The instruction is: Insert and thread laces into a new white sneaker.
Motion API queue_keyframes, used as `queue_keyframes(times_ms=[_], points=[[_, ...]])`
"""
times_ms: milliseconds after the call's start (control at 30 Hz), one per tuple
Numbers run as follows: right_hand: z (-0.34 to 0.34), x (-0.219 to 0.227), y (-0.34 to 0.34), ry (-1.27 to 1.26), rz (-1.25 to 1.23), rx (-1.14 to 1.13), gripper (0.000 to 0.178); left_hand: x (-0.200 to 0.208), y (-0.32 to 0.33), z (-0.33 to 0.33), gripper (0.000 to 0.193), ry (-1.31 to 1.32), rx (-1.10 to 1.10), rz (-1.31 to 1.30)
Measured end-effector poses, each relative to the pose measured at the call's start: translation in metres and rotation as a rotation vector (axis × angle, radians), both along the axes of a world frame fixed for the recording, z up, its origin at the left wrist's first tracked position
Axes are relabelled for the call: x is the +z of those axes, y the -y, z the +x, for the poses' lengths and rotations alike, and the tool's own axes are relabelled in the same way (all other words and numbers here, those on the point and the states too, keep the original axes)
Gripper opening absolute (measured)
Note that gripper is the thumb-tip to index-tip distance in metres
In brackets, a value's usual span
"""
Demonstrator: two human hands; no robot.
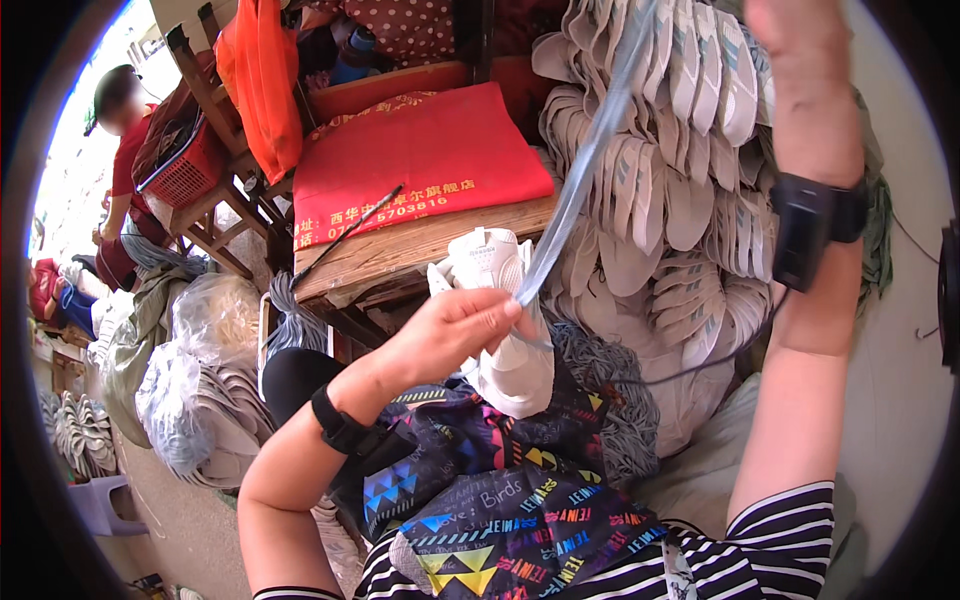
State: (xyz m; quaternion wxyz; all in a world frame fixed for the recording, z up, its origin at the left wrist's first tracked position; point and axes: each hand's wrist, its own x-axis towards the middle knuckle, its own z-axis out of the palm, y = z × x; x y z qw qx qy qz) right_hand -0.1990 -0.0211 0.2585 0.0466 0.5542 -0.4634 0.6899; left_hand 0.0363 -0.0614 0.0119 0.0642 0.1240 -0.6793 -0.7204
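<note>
White shoe: over the patterned apron
Grey lace: slants upward
Left hand: thumb and finger clamped on lace
Right hand: raised well apart, grip cannot tell

Yellow Chinese characters and a row of digits ran along the near edge of the red cover on the wooden worktop; another yellow line, partly visible, stood at its far edge. Multicoloured capitals and thin white handwriting-style words covered the dark apron. Print on the tongue of the white shoe was too small to read.
</note>
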Motion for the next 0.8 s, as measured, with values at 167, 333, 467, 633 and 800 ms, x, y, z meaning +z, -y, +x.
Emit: queue_keyframes(times_ms=[167,333,467,633,800], points=[[-0.039,-0.113,0.005,-0.609,0.445,-0.143,0.015,0.082,0.007,0.004,0.039,-0.462,0.215,0.088],[0.009,-0.215,-0.037,-0.517,1.024,0.426,0.012,0.085,0.017,0.004,0.031,-0.463,0.344,0.125],[0.037,-0.259,-0.06,-0.424,1.031,0.338,0.013,0.059,0.019,-0.001,0.035,-0.406,0.51,0.105],[0.047,-0.266,-0.058,-0.272,1.09,0.286,0.018,-0.023,0.021,0.014,0.031,0.134,0.625,-0.549],[0.033,-0.277,-0.059,-0.013,1.154,0.407,0.018,-0.059,-0.014,0.018,0.036,0.397,0.543,-0.415]])
